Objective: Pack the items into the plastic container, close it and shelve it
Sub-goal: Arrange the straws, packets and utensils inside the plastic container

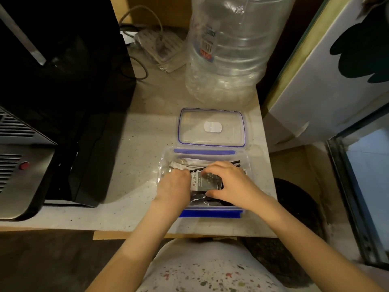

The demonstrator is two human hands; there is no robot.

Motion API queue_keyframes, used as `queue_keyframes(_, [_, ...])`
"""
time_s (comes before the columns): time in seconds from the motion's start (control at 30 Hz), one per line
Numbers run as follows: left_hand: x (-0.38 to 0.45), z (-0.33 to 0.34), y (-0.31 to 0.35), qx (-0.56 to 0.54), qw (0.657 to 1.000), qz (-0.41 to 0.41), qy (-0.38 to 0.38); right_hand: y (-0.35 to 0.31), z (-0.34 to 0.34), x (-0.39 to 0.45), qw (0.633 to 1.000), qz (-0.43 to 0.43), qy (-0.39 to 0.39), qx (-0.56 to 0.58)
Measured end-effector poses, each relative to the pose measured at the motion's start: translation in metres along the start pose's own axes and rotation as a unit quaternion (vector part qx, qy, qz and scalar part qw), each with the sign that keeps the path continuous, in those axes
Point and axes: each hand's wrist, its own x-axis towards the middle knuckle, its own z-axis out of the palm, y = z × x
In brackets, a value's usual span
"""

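Note:
A clear plastic container (168,161) with blue clips stands open on the speckled counter. Its clear lid (211,127) with a blue seal lies flat just behind it. Inside lie a dark packet with white lettering (207,182), a black wrapped item (200,200) under it, thin black sticks (235,163) and pale sachets (181,164). My left hand (174,185) grips the packet's left end. My right hand (229,182) holds its right side, fingers over the top edge and thumb below. Both hands are inside the container.
A large clear water jug (229,49) stands behind the lid. A black appliance (63,81) and a silver vented machine (19,165) fill the left. Cables and a bag (155,47) lie at the back. A white panel (328,81) and a glass tank (362,175) stand right.

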Motion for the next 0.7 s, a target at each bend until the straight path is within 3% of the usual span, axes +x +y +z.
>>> queue_keyframes(0.3, [-0.003, 0.0, 0.0, 0.021, 0.999, 0.008, 0.022, 0.0, -0.001, 0.002, 0.995, -0.021, -0.011, -0.097])
queue_keyframes(0.7, [-0.026, -0.033, -0.02, 0.016, 0.994, 0.06, 0.088, 0.003, -0.009, -0.003, 0.995, -0.015, -0.018, -0.098])
